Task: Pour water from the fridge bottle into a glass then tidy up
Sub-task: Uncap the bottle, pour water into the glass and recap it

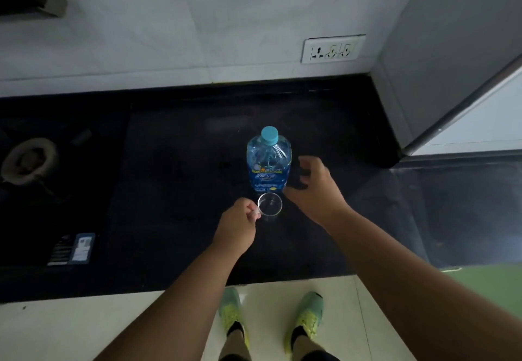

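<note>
The left hand (238, 225) pinches the handle of the glass (270, 204) between curled fingers and thumb, at the glass's left side. The glass stands upright on the black counter (175, 180), mouth up; whether it holds water cannot be told from above.

The right hand (312, 188) grasps nothing. Its fingers are spread and loosely curved, with the fingertips just beside the right flank of the bottle (269, 163) but apart from it.

The bottle stands upright on the counter, directly behind the glass and just beside it. Its light blue cap (269, 135) is on. The body is clear with a blue label around the lower half.

Surroundings:
- A gas burner (28, 160) sits on the counter at far left, well apart from the bottle.
- A labelled panel (72, 249) lies near the counter's front left edge.
- A white socket plate (333, 49) with three outlets is on the tiled wall (169, 22) behind the counter.
- A grey fridge (440, 58) stands at the right end of the counter, its door edge (463, 112) running diagonally.
- Below the counter edge, two shoes (308, 315) in green and yellow stand on a pale tiled floor (84, 329).
</note>
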Tool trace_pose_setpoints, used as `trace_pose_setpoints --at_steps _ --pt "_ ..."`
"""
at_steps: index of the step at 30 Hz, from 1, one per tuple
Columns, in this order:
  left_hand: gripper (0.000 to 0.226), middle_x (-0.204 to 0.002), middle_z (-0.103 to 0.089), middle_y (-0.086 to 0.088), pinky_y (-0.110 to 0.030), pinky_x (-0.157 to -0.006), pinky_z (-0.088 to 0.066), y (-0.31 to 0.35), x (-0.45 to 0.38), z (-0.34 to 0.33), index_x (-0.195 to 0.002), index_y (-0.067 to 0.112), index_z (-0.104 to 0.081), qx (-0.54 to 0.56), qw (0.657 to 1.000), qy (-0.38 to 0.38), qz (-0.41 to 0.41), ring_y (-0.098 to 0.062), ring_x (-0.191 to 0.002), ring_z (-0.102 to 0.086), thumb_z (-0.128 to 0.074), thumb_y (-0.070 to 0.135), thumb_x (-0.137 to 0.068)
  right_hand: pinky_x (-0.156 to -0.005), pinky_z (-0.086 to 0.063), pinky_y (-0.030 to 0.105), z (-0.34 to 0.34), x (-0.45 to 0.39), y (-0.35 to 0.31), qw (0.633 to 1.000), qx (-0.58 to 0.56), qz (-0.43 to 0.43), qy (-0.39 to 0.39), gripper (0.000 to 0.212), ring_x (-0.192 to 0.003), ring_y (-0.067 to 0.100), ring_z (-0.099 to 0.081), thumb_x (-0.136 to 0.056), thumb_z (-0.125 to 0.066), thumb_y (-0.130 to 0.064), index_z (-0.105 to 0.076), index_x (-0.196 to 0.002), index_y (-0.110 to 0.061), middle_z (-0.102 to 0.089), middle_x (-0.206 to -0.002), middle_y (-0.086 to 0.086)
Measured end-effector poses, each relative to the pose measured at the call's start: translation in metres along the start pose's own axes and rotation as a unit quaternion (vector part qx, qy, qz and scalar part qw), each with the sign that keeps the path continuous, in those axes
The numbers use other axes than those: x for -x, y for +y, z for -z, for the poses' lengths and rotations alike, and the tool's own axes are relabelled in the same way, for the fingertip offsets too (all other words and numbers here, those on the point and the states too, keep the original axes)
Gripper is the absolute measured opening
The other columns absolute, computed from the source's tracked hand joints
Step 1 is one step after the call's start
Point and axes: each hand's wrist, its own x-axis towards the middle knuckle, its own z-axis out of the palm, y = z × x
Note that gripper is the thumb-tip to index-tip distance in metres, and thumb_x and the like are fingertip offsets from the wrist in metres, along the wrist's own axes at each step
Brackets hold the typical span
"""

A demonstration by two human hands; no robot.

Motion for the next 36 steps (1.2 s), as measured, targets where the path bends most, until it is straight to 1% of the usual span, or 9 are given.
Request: trace_pose_setpoints --at_steps 6,10,13,16,18,22,27,30,36 --pt "0.005 -0.108 -0.069 0.007 -0.021 -0.072 -0.05 0.004 -0.009 0.0 -0.103 0.025 -0.061 -0.007 1.0 0.013 -0.006 -0.009 -0.094 -0.067 -0.061 0.02 -0.103 -0.122 -0.034 0.04 0.008 -0.016 -0.046 0.991 0.027 0.132 -0.006 0.11 -0.153 0.017 -0.028 -0.076 -0.09 -0.037 -0.021 -0.161 -0.033 -0.023 -0.168 -0.008" --pt "0.018 -0.122 -0.061 0.005 -0.024 -0.078 -0.05 0.006 -0.012 0.007 -0.116 0.024 -0.062 -0.021 1.0 -0.009 -0.01 -0.009 -0.097 -0.064 -0.067 0.023 -0.099 -0.118 -0.04 0.041 0.0 -0.024 -0.053 0.989 0.077 0.116 -0.053 0.11 -0.147 0.021 -0.038 -0.076 -0.091 -0.03 -0.021 -0.161 -0.029 -0.026 -0.166 -0.005" --pt "0.035 -0.134 -0.054 0.007 -0.029 -0.087 -0.054 0.008 -0.01 0.019 -0.131 0.026 -0.057 -0.017 1.0 -0.012 0.0 -0.008 -0.103 -0.064 -0.067 0.022 -0.097 -0.103 -0.047 0.03 -0.007 -0.026 -0.046 0.989 0.089 0.11 -0.04 0.099 -0.139 0.022 -0.048 -0.079 -0.087 -0.015 -0.027 -0.157 -0.027 -0.029 -0.162 -0.003" --pt "0.041 -0.143 -0.05 0.007 -0.031 -0.097 -0.055 0.016 -0.005 0.036 -0.138 0.029 -0.053 0.014 1.0 -0.004 -0.006 -0.008 -0.115 -0.063 -0.065 0.02 -0.099 -0.099 -0.049 0.03 -0.011 -0.031 -0.049 0.992 0.081 0.09 -0.031 0.095 -0.136 0.025 -0.048 -0.08 -0.085 -0.008 -0.027 -0.153 -0.027 -0.023 -0.161 0.002" --pt "0.047 -0.147 -0.047 0.007 -0.029 -0.098 -0.053 0.026 -0.002 0.05 -0.142 0.03 -0.05 0.025 0.999 -0.001 -0.021 -0.007 -0.121 -0.059 -0.066 0.022 -0.099 -0.092 -0.049 0.029 -0.01 -0.034 -0.055 0.994 0.072 0.079 -0.032 0.092 -0.127 0.023 -0.054 -0.079 -0.086 -0.009 -0.03 -0.149 -0.026 -0.035 -0.153 0.005" --pt "0.067 -0.158 -0.038 0.007 -0.029 -0.105 -0.048 0.056 0.007 0.082 -0.154 0.031 -0.039 0.036 0.996 0.006 -0.078 -0.005 -0.134 -0.051 -0.072 0.026 -0.096 -0.091 -0.055 0.035 0.002 -0.021 -0.067 0.997 0.024 0.061 0.032 0.083 -0.123 0.022 -0.058 -0.08 -0.086 -0.014 -0.036 -0.144 -0.028 -0.044 -0.143 0.0" --pt "0.096 -0.163 -0.027 0.016 -0.041 -0.121 -0.04 0.112 0.034 0.133 -0.159 0.041 -0.025 0.021 0.978 0.009 -0.205 -0.004 -0.148 -0.035 -0.084 0.031 -0.085 -0.09 -0.059 0.038 0.044 0.02 -0.106 0.985 0.017 0.123 0.116 0.083 -0.119 0.012 -0.058 -0.075 -0.091 -0.026 -0.038 -0.139 -0.037 -0.05 -0.137 -0.011" --pt "0.105 -0.161 -0.029 0.021 -0.04 -0.12 -0.04 0.147 0.056 0.165 -0.159 0.045 -0.022 0.02 0.961 0.022 -0.274 0.0 -0.147 -0.034 -0.089 0.034 -0.079 -0.087 -0.059 0.037 0.082 0.054 -0.142 0.978 0.038 0.168 0.117 0.084 -0.107 0.007 -0.063 -0.068 -0.092 -0.035 -0.041 -0.134 -0.043 -0.057 -0.126 -0.017" --pt "0.113 -0.137 -0.058 0.028 -0.033 -0.103 -0.055 0.207 0.107 0.215 -0.154 0.054 -0.024 0.121 0.932 -0.042 -0.338 0.001 -0.126 -0.062 -0.096 0.028 -0.071 -0.086 -0.061 0.026 0.15 0.126 -0.204 0.967 -0.02 0.246 0.059 0.086 -0.105 -0.003 -0.067 -0.063 -0.098 -0.031 -0.052 -0.134 -0.04 -0.067 -0.118 -0.023"
